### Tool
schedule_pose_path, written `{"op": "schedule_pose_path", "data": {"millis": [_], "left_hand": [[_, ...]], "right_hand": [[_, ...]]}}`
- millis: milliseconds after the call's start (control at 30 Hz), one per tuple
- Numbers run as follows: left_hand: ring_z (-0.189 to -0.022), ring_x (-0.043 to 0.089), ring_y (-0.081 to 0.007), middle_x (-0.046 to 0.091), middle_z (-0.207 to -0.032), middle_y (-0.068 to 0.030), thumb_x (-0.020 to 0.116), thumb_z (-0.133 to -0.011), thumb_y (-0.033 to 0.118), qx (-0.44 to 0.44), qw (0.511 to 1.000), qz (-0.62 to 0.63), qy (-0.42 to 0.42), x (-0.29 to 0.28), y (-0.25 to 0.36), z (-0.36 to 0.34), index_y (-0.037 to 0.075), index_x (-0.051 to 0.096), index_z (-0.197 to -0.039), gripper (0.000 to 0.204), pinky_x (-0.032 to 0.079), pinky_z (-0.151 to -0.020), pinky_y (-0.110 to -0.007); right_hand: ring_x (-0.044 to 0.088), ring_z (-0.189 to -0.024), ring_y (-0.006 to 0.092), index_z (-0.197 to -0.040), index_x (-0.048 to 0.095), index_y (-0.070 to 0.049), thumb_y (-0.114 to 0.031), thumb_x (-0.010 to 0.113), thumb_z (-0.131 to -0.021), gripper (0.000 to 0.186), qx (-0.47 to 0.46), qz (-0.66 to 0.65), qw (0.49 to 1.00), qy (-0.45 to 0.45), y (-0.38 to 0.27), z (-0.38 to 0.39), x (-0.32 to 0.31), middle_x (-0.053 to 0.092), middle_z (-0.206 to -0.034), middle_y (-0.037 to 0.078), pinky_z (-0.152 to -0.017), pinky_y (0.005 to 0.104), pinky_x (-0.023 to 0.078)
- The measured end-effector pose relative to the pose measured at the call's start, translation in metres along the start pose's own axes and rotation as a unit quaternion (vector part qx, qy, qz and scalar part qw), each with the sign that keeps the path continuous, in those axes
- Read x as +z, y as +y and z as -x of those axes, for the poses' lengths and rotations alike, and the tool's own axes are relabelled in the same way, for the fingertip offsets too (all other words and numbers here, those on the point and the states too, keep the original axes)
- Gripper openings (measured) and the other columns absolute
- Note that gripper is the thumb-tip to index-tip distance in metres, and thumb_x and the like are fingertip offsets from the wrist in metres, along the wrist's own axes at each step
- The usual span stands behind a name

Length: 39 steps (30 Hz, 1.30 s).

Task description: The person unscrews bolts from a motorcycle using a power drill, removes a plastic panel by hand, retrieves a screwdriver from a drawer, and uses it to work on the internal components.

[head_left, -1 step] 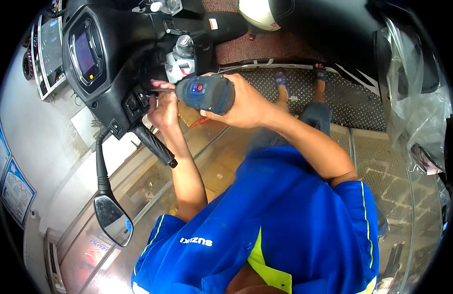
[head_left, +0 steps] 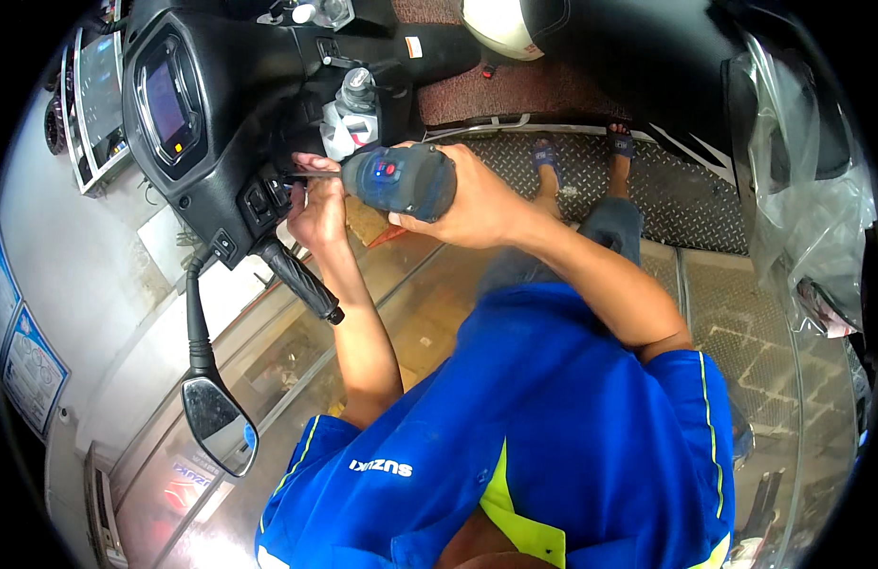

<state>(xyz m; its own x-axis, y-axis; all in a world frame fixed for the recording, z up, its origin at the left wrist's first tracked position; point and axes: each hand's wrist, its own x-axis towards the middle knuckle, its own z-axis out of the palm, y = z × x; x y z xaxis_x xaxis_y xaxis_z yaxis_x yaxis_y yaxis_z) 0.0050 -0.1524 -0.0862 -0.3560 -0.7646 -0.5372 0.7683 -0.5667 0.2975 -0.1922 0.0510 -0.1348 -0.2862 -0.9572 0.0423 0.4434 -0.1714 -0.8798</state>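
Note:
My right hand [head_left: 472, 190] is wrapped round a dark cordless drill [head_left: 401, 180], which points left. A long thin metal bit [head_left: 317, 174] runs from the drill to the black scooter's switch panel [head_left: 263, 199], below the digital display [head_left: 166, 100]. My left hand [head_left: 315, 213] is raised beside that panel, its fingers curled at the bit and just in front of the drill's nose; what they hold is too small to make out.
The handlebar grip [head_left: 301, 284] and mirror [head_left: 216, 422] hang at left. A bottle [head_left: 353, 95] stands in the front pocket. A pale helmet [head_left: 500, 24] is at the top. Clear plastic sheeting [head_left: 790, 218] drapes at right. My sandalled feet [head_left: 617, 142] stand on checker plate [head_left: 685, 199].

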Motion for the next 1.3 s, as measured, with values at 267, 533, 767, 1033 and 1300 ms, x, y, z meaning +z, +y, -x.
{"op": "schedule_pose_path", "data": {"millis": [267,533,767,1033,1300], "left_hand": [[-0.120,0.062,-0.0338,0.065,-0.128,-0.0233,0.039,-0.106,0.018,-0.045,0.992,0.113,-0.014,0.001,0.002,-0.003,-0.009,0.054,-0.135,0.042,0.046,-0.105,-0.049],[-0.120,0.061,-0.0350,0.065,-0.129,-0.0228,0.039,-0.107,0.024,0.000,0.995,0.100,-0.017,0.000,-0.001,-0.004,-0.008,0.053,-0.136,0.046,0.045,-0.105,-0.052],[-0.117,0.063,-0.0348,0.067,-0.123,-0.0222,0.046,-0.104,0.023,-0.023,0.985,0.166,-0.034,0.002,-0.001,-0.005,-0.008,0.057,-0.130,0.042,0.052,-0.098,-0.050],[-0.108,0.067,-0.0305,0.070,-0.111,-0.0187,0.052,-0.103,0.019,-0.033,0.990,0.127,-0.053,-0.009,0.011,-0.020,-0.008,0.065,-0.114,0.031,0.056,-0.089,-0.043],[-0.111,0.065,-0.0325,0.069,-0.113,-0.0200,0.049,-0.099,0.008,0.018,0.995,-0.063,0.072,-0.065,0.007,-0.018,-0.006,0.059,-0.113,0.022,0.046,-0.099,-0.050]], "right_hand": [[0.070,-0.083,0.0242,-0.109,0.069,0.001,-0.018,0.084,-0.079,0.039,-0.038,-0.024,0.999,0.030,0.005,0.002,0.005,0.074,-0.095,0.015,-0.084,0.0380,0.056],[0.068,-0.085,0.0252,-0.109,0.069,0.000,-0.016,0.083,-0.082,0.034,-0.041,-0.025,0.998,0.034,0.002,0.009,0.006,0.073,-0.096,0.014,-0.085,0.0381,0.055],[0.067,-0.087,0.0203,-0.110,0.070,-0.001,-0.014,0.084,-0.081,0.035,-0.038,-0.032,0.998,0.027,0.004,0.011,0.003,0.073,-0.098,0.012,-0.085,0.0364,0.055],[0.071,-0.088,0.0209,-0.111,0.072,-0.001,-0.018,0.084,-0.081,0.036,-0.003,-0.043,0.998,0.051,0.004,0.022,-0.008,0.076,-0.100,0.013,-0.088,0.0357,0.055],[0.063,-0.066,0.0094,-0.115,0.068,-0.002,-0.013,0.082,-0.088,0.033,0.142,-0.161,0.973,0.089,0.025,0.072,-0.033,0.070,-0.089,0.003,-0.063,0.0278,0.054]]}}
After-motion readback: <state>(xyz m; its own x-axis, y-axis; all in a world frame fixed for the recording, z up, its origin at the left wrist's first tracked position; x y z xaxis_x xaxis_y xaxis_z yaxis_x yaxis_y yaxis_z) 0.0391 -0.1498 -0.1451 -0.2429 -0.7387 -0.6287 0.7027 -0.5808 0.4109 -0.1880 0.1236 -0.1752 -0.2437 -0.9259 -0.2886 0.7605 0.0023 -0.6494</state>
